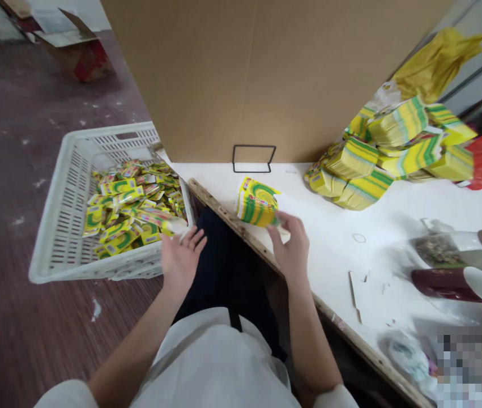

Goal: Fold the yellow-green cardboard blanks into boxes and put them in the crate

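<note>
Apparently between pieces: step in hand looks like taking a card from the small stack of yellow-and-green printed cardboard (256, 203) on the white tabletop (329, 243). Right hand (290, 241) at the stack's near right corner, thumb and fingers curled toward each other; cannot tell, for blur, whether they pinch a card. Left hand (182, 258) has fingers spread, no grip seen, at the near right side of the white slatted plastic basket (134, 266), beside its heap of small yellow-and-green packets (122, 212). Stack lies just beyond the right hand, touching or nearly so, apart from the left. My judgement: next move calls for a light pinch on one card's edge
</note>
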`<state>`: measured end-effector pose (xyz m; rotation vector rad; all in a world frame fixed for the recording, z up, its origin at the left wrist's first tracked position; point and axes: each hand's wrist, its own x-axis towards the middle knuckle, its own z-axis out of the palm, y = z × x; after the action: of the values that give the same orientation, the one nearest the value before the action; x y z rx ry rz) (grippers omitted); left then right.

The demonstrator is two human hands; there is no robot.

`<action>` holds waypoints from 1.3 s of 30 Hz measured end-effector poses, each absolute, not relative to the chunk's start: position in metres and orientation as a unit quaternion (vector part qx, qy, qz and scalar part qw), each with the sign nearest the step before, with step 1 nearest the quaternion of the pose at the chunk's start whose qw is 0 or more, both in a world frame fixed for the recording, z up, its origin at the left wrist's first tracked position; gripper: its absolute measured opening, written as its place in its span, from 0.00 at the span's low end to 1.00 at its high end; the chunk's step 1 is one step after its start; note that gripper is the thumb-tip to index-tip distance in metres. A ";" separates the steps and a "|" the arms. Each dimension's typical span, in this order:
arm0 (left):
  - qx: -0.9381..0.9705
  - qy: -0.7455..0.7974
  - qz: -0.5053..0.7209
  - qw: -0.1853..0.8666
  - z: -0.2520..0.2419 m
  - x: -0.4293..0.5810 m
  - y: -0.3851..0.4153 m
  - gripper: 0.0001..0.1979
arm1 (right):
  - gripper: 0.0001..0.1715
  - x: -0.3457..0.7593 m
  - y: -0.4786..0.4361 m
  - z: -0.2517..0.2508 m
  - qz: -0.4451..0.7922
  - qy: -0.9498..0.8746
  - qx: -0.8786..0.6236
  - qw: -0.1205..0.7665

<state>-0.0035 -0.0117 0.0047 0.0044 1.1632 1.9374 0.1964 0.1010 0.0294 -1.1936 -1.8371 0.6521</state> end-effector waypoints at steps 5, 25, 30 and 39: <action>0.034 0.528 0.632 0.566 -0.008 0.020 -0.021 0.23 | 0.12 0.185 0.158 0.037 0.195 -0.732 -0.560 0.336; 0.179 0.415 0.772 0.447 0.007 0.040 -0.005 0.25 | 0.21 0.149 0.004 0.002 0.643 -0.615 -0.316 0.330; 0.198 0.543 0.703 0.414 -0.007 0.042 -0.008 0.25 | 0.25 0.157 0.009 -0.005 0.619 -0.620 -0.365 0.315; 0.200 0.551 0.684 0.434 -0.018 0.032 -0.021 0.15 | 0.15 0.175 0.020 -0.003 0.659 -0.550 -0.383 0.342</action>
<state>0.0323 -0.0207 -0.0185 0.4985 1.3716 1.7047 0.1745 0.0197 -0.0034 -0.9958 -1.4299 1.7133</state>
